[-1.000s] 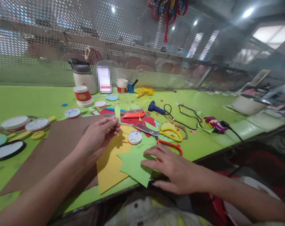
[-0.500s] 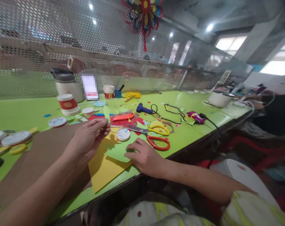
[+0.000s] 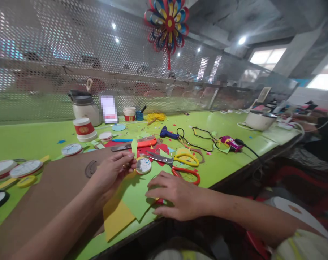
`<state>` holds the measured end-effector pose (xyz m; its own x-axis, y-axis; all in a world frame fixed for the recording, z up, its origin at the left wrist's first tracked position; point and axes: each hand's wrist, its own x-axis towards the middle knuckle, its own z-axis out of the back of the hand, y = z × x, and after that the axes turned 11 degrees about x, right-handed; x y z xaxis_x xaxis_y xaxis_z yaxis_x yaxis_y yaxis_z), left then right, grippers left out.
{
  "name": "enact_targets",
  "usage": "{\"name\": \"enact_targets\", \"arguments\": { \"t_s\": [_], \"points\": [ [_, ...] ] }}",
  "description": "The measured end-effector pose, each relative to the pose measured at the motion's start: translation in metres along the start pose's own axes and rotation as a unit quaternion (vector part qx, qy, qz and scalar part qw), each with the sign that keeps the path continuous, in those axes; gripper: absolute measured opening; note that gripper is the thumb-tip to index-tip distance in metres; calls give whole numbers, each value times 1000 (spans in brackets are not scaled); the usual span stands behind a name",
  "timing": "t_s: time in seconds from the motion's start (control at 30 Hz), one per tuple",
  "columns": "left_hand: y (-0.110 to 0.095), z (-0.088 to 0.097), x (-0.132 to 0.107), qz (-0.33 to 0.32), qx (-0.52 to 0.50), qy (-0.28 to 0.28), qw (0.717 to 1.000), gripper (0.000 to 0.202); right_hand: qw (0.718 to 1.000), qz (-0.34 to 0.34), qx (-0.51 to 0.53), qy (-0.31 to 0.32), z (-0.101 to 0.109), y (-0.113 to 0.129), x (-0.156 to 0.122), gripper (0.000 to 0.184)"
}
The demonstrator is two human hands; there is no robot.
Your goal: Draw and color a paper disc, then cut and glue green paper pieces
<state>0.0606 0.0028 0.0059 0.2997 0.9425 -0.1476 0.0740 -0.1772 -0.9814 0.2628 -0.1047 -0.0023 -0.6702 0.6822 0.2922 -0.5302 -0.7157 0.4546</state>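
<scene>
My left hand [image 3: 115, 170] pinches a small light-green paper strip [image 3: 134, 147] between thumb and fingertips, the strip pointing up. Over the table's front edge, my right hand [image 3: 175, 196] has its fingers spread and holds nothing. Beside its fingers lies a light-green paper sheet [image 3: 134, 193], partly on top of a yellow sheet [image 3: 116, 222]. Scissors [image 3: 171, 161] with one yellow and one red handle rest just beyond my right hand. A round white-topped disc [image 3: 143, 165] sits between my hands. Brown cardboard [image 3: 58, 180] stretches under my left forearm.
Behind the hands are a red utility knife [image 3: 143, 143], red paper scraps and a blue glue gun [image 3: 168, 133] with a black cord. Paper cups [image 3: 84, 129], a kettle [image 3: 85, 110] and a phone [image 3: 109, 110] stand by the mesh partition. A white pot [image 3: 258, 118] is at right.
My right hand has moved nearer the table edge and spread its fingers. The green sheet has shifted toward the edge. My left hand still holds the strip; the head view has tilted up slightly.
</scene>
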Motion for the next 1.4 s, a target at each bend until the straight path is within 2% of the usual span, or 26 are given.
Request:
{"name": "enact_targets", "arguments": {
  "t_s": [0.1,0.2,0.37,0.43,0.5,0.7,0.77,0.9,1.0,1.13,1.4],
  "points": [
    [4,1,2,16,6,10,1000,24,997,-9,50,-54,19,-18,1,26],
    [7,1,4,27,8,14,1000,24,984,-53,85,-146,41,-53,8,16],
    [1,-1,-2,47,10,23,999,30,954,-137,108,-245,80,-114,26,20],
    [-3,-2,-6,43,13,26,999,32,941,-156,125,-274,86,-124,33,26],
    [-6,-1,-9,31,16,19,999,32,934,-161,136,-290,83,-124,40,31],
    [-5,8,-2,-11,-5,-44,999,31,941,-145,123,-279,55,-117,55,26],
    [-6,12,2,-21,-14,-79,997,28,944,-150,108,-273,58,-122,60,23],
    [-8,16,7,-27,-23,-124,992,25,944,-166,77,-274,84,-137,70,22],
    [-7,14,6,-23,-21,-120,992,26,941,-174,54,-286,101,-145,80,26],
    [-4,8,1,-22,-12,-92,995,31,943,-184,29,-277,104,-149,90,27],
    [-6,5,-3,-33,-12,-90,995,38,955,-247,-13,-166,93,-148,79,22]
  ]
}}
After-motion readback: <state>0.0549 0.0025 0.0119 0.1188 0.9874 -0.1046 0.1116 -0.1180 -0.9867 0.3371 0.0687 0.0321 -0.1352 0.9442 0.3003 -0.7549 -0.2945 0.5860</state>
